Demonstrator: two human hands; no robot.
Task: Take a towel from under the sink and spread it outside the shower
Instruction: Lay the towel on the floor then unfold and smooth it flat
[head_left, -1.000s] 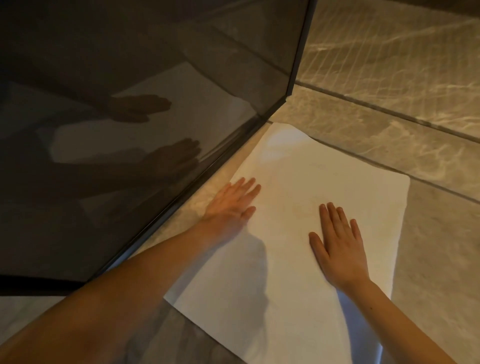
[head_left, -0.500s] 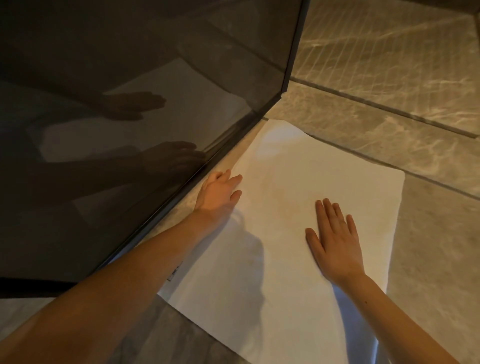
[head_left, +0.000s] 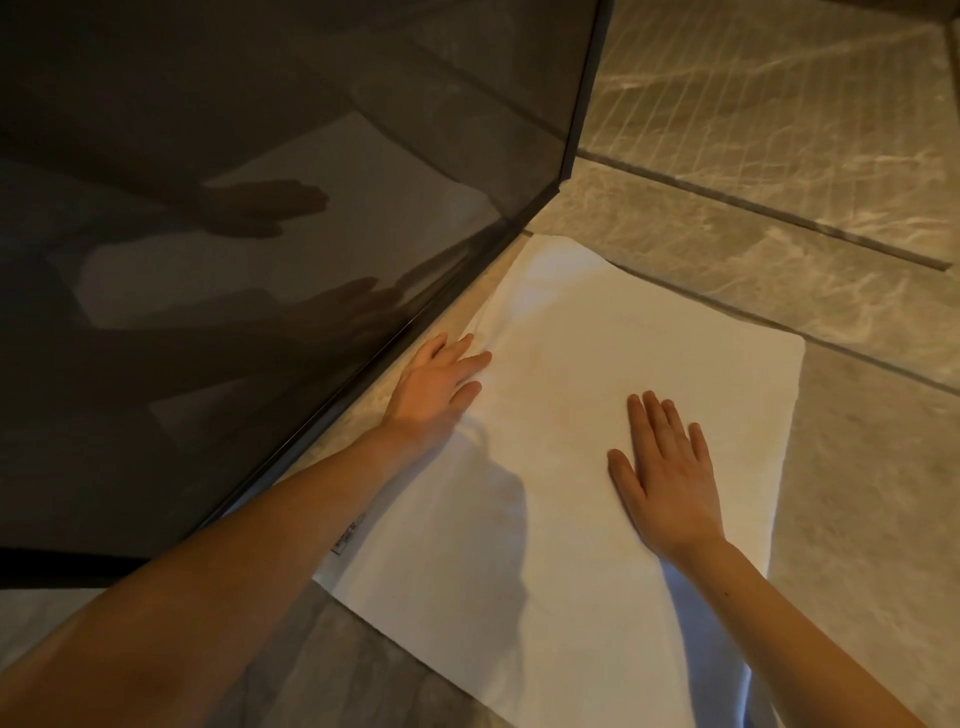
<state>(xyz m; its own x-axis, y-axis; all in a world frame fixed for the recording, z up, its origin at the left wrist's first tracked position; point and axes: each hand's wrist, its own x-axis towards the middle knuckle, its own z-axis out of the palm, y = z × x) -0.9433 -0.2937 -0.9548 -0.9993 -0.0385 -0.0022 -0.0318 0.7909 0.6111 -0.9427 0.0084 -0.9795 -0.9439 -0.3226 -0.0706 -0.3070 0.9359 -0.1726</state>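
The left hand (head_left: 439, 387) lies palm down at the left edge of the flat white rectangular towel (head_left: 587, 415), fingers extended and holding nothing, its heel on the marbled stone floor (head_left: 857, 467) and its fingertips on the cloth; a second ago it sat further in on the towel, so it has slid outward toward the dark tinted glass shower panel (head_left: 260, 234), which reads as a smoothing stroke. The right hand (head_left: 667, 480) rests flat and open mid-towel, gripping nothing, much as it did before; it appears to pin the cloth.

The towel lies spread on the floor just outside the shower, its left edge running along the panel's black bottom frame (head_left: 415, 322) with a narrow strip of floor between; the task looks nearly finished. A small white label (head_left: 349, 535) shows at the near left edge; a slight ripple remains by the left fingertips. The far corner sits just short of the glass corner post; bare floor lies open to the right and beyond, leaving room to withdraw both hands.
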